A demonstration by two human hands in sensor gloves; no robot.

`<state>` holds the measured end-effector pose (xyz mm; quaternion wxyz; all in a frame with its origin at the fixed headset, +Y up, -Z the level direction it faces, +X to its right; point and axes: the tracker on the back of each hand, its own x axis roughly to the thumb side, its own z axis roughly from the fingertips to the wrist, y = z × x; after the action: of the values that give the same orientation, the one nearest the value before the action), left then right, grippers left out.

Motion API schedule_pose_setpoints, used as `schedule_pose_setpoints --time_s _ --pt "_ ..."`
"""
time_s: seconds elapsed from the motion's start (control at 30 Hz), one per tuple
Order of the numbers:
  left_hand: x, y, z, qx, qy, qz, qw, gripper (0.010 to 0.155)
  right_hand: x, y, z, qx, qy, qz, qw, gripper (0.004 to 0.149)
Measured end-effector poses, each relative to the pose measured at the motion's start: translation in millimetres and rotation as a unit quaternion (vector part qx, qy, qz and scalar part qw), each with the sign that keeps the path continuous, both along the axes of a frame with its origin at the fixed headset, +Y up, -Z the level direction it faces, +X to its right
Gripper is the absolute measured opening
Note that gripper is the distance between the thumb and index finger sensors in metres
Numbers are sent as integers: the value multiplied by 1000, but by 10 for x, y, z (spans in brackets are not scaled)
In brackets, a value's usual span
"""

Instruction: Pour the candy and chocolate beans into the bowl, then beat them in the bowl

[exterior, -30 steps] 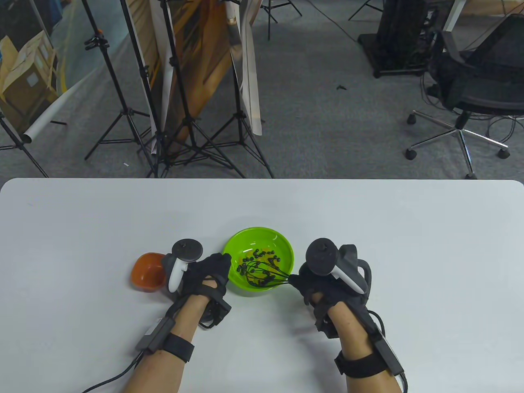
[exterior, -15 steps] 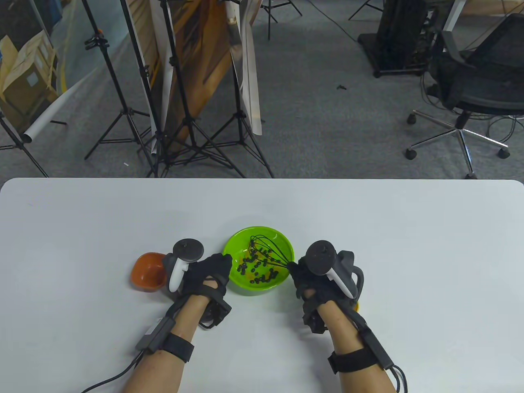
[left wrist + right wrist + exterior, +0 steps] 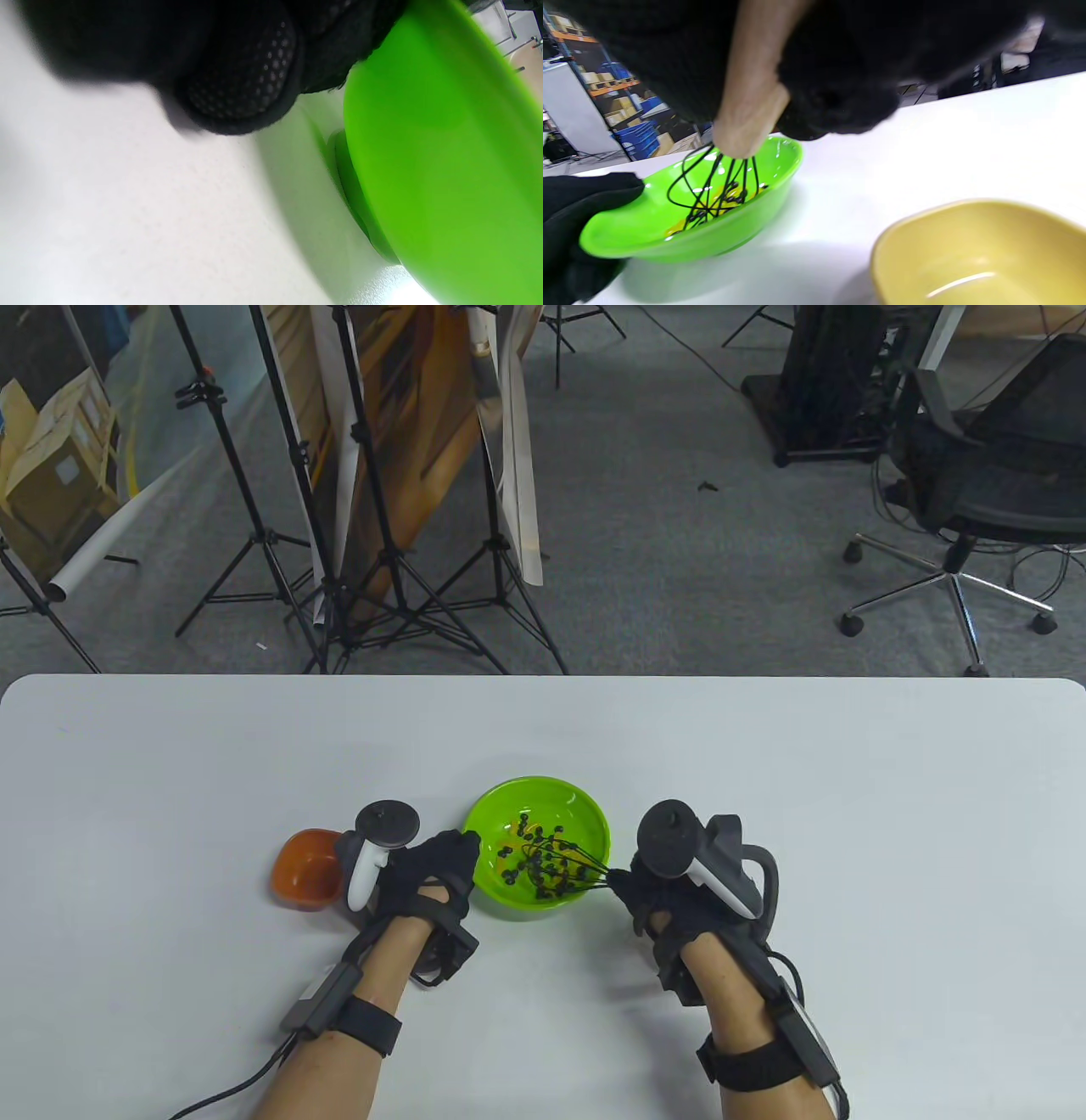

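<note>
orange bowl (image 3: 304, 872) just left of left hand (image 3: 428, 869), far table (image 3: 764, 746) seemingly open

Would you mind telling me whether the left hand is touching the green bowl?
Touching: in the right wrist view the left hand lies against the green bowl at its rim, with no gap.

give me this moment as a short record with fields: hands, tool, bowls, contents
left hand: left hand grips the green bowl at its rim
right hand: right hand holds the whisk, wires down in the green bowl
contents: dark beans and yellow bits
orange bowl: orange bowl, left of the left hand
yellow bowl: yellow bowl, under the right hand, looks empty
table: table
</note>
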<state>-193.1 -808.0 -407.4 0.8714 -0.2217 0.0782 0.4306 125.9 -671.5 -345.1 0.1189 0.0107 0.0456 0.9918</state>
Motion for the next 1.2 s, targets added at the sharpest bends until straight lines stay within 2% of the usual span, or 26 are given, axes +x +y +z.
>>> schedule_pose_setpoints --time_s 0.17,0.3,0.4,0.53,0.67,0.83,0.93,1.07,1.2 --pt "11 2 1 2 -8 -1 1000 43 -59 -87 -35 41 -44 36 998 54" --pt "10 1 -2 -2 -10 3 1000 43 -169 -303 -94 37 -45 -23 998 55" --pt "9 0 -4 -1 -10 0 1000 43 -262 -386 -112 31 -17 -54 998 56" --pt "6 0 -5 -3 -9 3 1000 44 -326 -353 -91 0 19 -56 998 56" --pt "5 -1 -6 -6 -9 8 1000 45 -238 -206 -50 -21 41 -43 998 56" --pt "0 -2 -8 -8 -6 7 1000 45 -105 -34 14 -9 18 11 1000 54" --pt "5 1 -8 -9 -8 14 1000 44 1 39 24 21 -23 38 999 54" --pt "11 5 -8 -4 -11 8 1000 43 34 -70 -27 32 -53 28 998 55" --pt "6 0 -15 -6 -12 8 1000 43 -32 -312 -125 44 -53 -6 998 57"
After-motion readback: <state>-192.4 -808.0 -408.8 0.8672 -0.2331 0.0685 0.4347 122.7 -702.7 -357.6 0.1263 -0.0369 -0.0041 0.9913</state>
